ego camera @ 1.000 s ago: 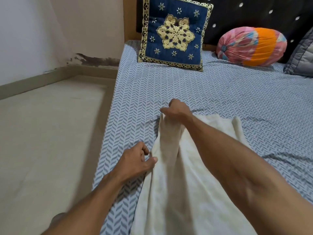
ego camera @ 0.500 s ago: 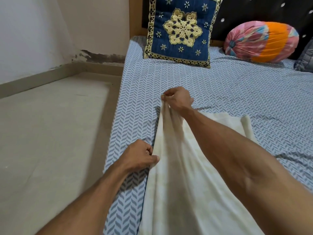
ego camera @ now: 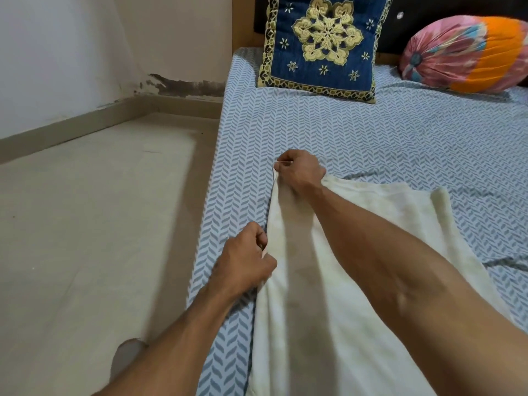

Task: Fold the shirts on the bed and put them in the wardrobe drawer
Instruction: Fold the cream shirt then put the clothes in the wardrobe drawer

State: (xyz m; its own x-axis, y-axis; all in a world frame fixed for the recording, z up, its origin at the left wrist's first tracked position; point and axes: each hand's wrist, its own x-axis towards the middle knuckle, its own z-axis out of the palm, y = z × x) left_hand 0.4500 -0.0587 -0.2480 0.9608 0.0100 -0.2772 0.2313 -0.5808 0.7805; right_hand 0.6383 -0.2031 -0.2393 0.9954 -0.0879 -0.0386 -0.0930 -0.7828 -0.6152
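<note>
A cream shirt [ego camera: 300, 324] lies stretched along the left side of the bed [ego camera: 400, 144], which has a blue-grey herringbone sheet. My right hand [ego camera: 300, 170] pinches the shirt's far left corner, fingers curled, with the forearm crossing over the cloth. My left hand [ego camera: 245, 261] grips the shirt's left edge nearer to me. The edge runs taut between the two hands. The shirt's right side is folded over and bunched near the middle of the bed. No wardrobe or drawer is in view.
A blue cushion [ego camera: 323, 44] with gold embroidery leans on the headboard. A pink and orange bolster [ego camera: 463, 55] lies to its right. Beige floor [ego camera: 94, 224] runs along the bed's left edge, bounded by a wall with a stained skirting.
My right hand has pulled the far corner further up the bed, and the left hand has followed along the edge. The shirt's left edge is now straighter and tauter.
</note>
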